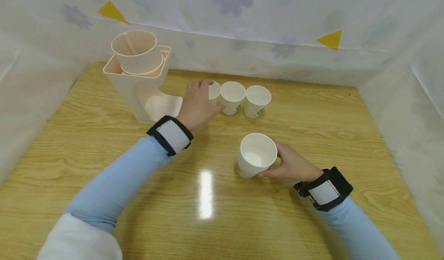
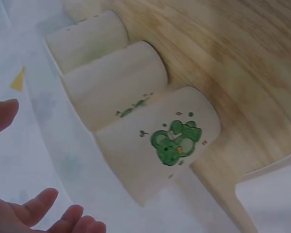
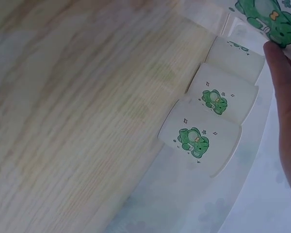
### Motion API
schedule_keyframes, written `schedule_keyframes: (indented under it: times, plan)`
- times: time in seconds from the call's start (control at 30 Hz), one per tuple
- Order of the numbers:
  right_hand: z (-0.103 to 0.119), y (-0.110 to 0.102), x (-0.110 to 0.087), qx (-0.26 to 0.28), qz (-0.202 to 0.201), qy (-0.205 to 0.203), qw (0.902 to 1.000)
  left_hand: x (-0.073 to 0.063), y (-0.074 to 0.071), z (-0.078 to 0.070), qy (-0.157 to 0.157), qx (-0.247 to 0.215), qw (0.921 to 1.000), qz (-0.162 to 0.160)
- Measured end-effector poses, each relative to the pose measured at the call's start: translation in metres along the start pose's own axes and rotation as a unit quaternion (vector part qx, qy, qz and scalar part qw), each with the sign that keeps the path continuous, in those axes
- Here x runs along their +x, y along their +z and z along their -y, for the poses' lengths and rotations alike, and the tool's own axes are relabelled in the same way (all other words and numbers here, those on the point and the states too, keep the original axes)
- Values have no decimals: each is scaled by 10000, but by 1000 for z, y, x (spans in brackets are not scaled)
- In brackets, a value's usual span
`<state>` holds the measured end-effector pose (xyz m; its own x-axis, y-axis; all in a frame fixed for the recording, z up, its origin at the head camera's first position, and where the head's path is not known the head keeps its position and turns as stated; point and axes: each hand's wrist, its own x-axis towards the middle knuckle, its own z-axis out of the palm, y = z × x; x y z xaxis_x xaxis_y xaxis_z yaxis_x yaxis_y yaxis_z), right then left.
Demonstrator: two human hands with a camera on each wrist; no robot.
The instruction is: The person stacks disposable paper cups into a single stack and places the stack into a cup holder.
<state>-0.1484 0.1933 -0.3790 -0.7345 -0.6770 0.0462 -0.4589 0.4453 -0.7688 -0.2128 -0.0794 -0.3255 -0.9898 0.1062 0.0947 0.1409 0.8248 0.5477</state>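
Note:
My right hand grips a white paper cup, its open mouth facing up, toward the middle of the table. In the right wrist view the thumb lies against that cup's green bear print. Farther back, my left hand reaches over the leftmost of three paper cups standing in a row, partly covering it. Its thumb and fingers are spread apart in the left wrist view, beside the rim of the leftmost cup. The middle cup and the right cup stand close alongside.
A pale pink plastic stand with a round container on top is at the back left, its base near my left hand. White flowered sheeting with yellow triangles borders the wooden table at the back and sides.

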Motion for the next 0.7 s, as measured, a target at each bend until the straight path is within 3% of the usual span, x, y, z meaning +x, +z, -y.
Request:
schedule_keyframes:
  times: [0.1,0.3,0.7]
  plan:
    - [0,0,0,6,-2,54,10000,11,4,9,-288,47,9996,-11]
    - [-1,0,0,14,-24,38,10000,25,9,17,-539,279,9979,202]
    - [-1,1,0,70,-27,16,10000,37,15,22,-914,324,9948,305]
